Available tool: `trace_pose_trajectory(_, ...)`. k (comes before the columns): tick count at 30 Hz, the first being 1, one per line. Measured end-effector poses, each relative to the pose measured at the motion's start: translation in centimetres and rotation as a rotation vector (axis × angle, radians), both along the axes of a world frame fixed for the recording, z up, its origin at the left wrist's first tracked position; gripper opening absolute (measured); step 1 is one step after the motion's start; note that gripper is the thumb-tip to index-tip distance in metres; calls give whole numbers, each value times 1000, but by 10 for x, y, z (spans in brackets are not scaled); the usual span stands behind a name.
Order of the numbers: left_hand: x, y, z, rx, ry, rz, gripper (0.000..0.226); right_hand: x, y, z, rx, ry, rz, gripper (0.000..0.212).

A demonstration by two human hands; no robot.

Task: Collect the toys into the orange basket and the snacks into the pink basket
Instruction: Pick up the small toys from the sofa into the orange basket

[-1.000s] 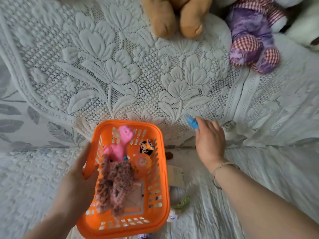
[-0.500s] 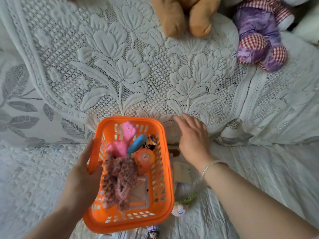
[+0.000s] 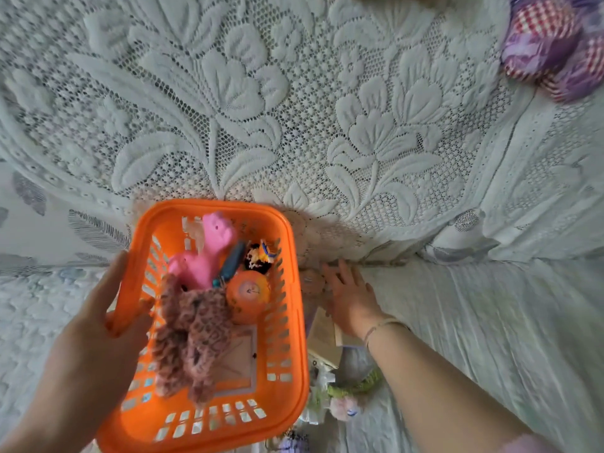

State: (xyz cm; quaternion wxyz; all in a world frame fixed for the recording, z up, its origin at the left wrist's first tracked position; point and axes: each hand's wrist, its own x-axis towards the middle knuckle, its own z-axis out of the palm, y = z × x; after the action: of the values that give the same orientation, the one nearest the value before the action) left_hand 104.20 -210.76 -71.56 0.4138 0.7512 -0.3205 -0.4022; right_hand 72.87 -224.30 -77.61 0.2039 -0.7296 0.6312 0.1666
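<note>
My left hand [image 3: 98,325] grips the left rim of the orange basket [image 3: 291,322] and holds it above the bed. Inside lie a pink rubber toy [image 3: 209,253], a blue toy [image 3: 230,263], an orange ball [image 3: 248,294], a brown knitted plush [image 3: 192,335] and a small dark figure [image 3: 260,256]. My right hand [image 3: 351,297] reaches down just right of the basket with straight fingers, beside a small brown thing [image 3: 310,282]. Under my right wrist lie a beige packet [image 3: 323,328] and other small items [image 3: 346,387], partly hidden. The pink basket is out of sight.
A white lace bedspread [image 3: 294,109] covers the raised part ahead. A purple and red-checked plush [image 3: 552,47] sits at the top right. A small purple toy [image 3: 294,441] shows below the basket. White quilted bedding [image 3: 490,338] lies to the right.
The blue toy left my right hand and now lies in the basket. My right hand then moved down and left to the small things beside the basket. The view tilted down.
</note>
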Motion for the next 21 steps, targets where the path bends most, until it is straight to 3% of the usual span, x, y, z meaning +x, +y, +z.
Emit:
trace_pose_trajectory(3,7,-2,-9,-8,54,7,79,11,-6,-15,-3,-60,23,74)
trace_pose_trajectory(11,10,-4,-14,-19,75,33,78,24,-6,-29,-242,-79,72,41)
trace_pose_trajectory(14,6,-3,-10,-8,54,32,80,17,-6,-15,-403,-73,55,33)
trace_pose_trajectory(18,-3,-1,1,3,-45,-10,85,-1,-15,20,-623,-69,42,38)
trace_pose_trajectory(21,-13,-1,15,12,-59,-37,86,-9,-18,53,-663,-65,45,45)
